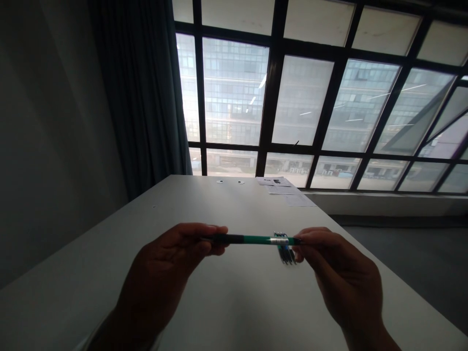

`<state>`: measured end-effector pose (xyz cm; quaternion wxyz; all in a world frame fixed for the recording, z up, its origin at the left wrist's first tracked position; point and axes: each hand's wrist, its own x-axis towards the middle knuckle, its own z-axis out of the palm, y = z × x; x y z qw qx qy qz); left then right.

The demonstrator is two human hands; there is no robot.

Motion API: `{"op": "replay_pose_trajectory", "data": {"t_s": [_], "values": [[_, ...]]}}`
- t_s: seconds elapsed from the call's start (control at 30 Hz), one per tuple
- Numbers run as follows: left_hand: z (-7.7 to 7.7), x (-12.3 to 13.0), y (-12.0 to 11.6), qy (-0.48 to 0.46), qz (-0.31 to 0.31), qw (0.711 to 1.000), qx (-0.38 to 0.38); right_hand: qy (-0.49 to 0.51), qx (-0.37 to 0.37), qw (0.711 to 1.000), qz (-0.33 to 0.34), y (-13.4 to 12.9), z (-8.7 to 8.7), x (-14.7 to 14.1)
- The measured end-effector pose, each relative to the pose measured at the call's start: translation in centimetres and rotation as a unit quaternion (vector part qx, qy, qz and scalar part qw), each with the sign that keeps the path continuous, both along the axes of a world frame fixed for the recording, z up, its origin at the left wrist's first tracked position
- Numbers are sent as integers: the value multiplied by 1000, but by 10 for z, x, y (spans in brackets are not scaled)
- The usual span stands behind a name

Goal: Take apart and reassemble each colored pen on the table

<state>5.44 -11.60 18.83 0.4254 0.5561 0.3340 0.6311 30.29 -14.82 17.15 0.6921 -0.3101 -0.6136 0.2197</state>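
Head view: green pen (252,239), label (281,240) probably illegible

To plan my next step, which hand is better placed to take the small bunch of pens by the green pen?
Probably the right hand: its fingers touch the green pen right beside the bunch of pens, while the left hand holds the pen's dark end.

Papers (280,185) lie at the far end of the table (204,204), a curtain (142,92) left of the window (292,97) behind.
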Motion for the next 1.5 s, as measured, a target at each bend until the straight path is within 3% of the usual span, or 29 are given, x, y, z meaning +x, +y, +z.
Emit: {"op": "replay_pose_trajectory", "data": {"t_s": [0.17, 0.37, 0.67, 1.0, 1.5], "values": [[4, 6, -8, 40, 80, 995, 42, 1, -4, 1000, -1, 1, -1, 0], [7, 6, -10, 86, 93, 985, 113, 5, -9, 1000, -6, 0, -2, 0], [6, 6, -15, 141, 132, 974, 121, 4, 8, 1000, 19, -1, -4, 1], [6, 6, -16, 163, 115, 973, 121, 4, 1, 1000, 16, -1, -6, 2], [7, 9, -17, 190, 142, 965, 115, -35, -17, 999, 17, -2, -4, 2]]}}
